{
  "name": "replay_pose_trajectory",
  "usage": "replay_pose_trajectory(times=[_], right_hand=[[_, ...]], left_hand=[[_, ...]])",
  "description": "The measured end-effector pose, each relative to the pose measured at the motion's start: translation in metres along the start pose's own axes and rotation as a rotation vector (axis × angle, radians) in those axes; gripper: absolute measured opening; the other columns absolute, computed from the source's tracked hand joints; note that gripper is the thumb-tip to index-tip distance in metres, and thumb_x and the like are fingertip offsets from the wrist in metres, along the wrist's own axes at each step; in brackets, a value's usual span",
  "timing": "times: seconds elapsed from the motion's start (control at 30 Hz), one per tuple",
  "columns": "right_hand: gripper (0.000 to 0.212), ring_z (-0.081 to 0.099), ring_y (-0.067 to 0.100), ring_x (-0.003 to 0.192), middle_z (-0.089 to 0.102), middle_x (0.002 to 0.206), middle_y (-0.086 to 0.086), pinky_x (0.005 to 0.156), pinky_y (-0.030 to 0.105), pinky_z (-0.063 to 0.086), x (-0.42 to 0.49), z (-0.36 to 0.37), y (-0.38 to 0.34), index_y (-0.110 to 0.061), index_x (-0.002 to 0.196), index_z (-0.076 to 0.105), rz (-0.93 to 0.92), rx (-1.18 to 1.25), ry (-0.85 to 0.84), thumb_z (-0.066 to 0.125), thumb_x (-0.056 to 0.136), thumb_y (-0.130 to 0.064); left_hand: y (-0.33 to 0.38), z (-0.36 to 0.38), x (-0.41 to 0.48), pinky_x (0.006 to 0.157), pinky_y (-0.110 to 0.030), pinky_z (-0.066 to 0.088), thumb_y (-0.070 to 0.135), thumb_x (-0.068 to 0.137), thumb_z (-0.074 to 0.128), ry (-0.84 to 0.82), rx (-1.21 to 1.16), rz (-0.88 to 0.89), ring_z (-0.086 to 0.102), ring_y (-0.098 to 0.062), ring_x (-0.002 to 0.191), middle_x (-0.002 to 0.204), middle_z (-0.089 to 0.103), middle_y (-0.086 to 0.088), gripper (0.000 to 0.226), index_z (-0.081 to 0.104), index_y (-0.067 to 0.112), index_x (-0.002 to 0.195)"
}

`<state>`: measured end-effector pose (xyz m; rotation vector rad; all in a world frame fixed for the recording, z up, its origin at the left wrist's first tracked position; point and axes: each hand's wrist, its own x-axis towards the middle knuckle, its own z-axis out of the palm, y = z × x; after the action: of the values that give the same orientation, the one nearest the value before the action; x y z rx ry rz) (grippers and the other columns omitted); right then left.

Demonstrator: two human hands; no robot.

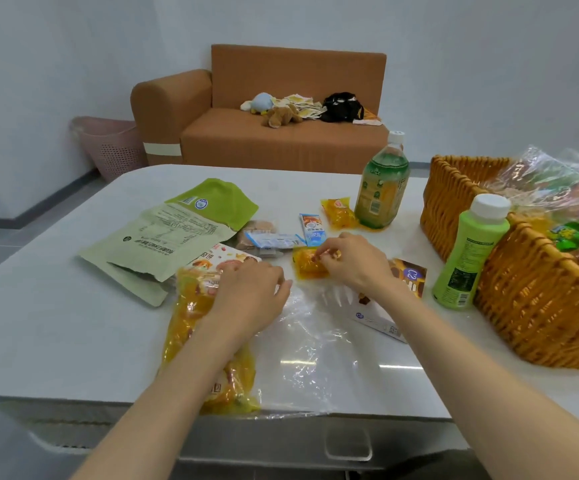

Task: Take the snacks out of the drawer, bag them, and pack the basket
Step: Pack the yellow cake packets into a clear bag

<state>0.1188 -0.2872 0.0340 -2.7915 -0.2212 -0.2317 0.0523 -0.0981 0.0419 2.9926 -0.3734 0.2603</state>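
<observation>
Well beyond the fingers [319, 252], an orange sofa [281, 143] bears plush toys [281, 116] and a black bag [341, 107], a pink hamper [111, 150] beside it.

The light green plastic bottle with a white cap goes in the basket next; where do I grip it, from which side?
Probably grip the light green plastic bottle round its body, below the white cap, coming from its left: it stands upright, and the woven wicker basket crowds its right.

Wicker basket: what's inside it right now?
The wicker basket holds a clear bag of colourful snacks and a green packet. Its floor and anything deeper are hidden by the near wall and the bag.
</observation>
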Motion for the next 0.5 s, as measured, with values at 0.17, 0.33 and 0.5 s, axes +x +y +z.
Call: replay_pose_trajectory(times=[0.17,0.33,0.5], right_hand=[[0.026,0.047,0.019,0.115,0.059,0.123,-0.002,0.08,0.036,0.044,0.026,-0.003,0.009,-0.024,0.117,0.065,0.042,0.061,0.288,0.05,0.095,-0.026],[0.047,0.023,0.026,0.142,0.028,0.155,0.005,0.105,0.043,0.037,0.08,0.011,0.023,-0.024,0.145,0.039,0.071,-0.024,0.073,0.047,0.098,-0.024],[0.052,0.006,0.038,0.143,0.011,0.157,0.017,0.108,0.047,0.031,0.115,0.029,0.033,-0.033,0.15,0.021,0.2,-0.17,-0.172,0.037,0.101,-0.029]], left_hand=[[0.005,0.004,0.025,0.092,-0.036,0.038,0.048,0.098,0.04,0.033,-0.062,-0.007,0.047,-0.018,0.12,0.129,0.051,0.004,0.038,0.048,0.023,0.125],[0.002,0.021,0.046,0.104,-0.039,0.035,0.047,0.098,0.041,-0.009,-0.106,0.077,0.031,-0.017,0.139,0.157,0.022,0.009,0.059,0.017,0.037,0.15],[0.004,0.035,0.059,0.113,-0.042,0.026,0.046,0.099,0.04,-0.041,-0.029,0.096,0.021,-0.014,0.144,0.16,0.013,0.01,0.061,0.009,0.041,0.151]])
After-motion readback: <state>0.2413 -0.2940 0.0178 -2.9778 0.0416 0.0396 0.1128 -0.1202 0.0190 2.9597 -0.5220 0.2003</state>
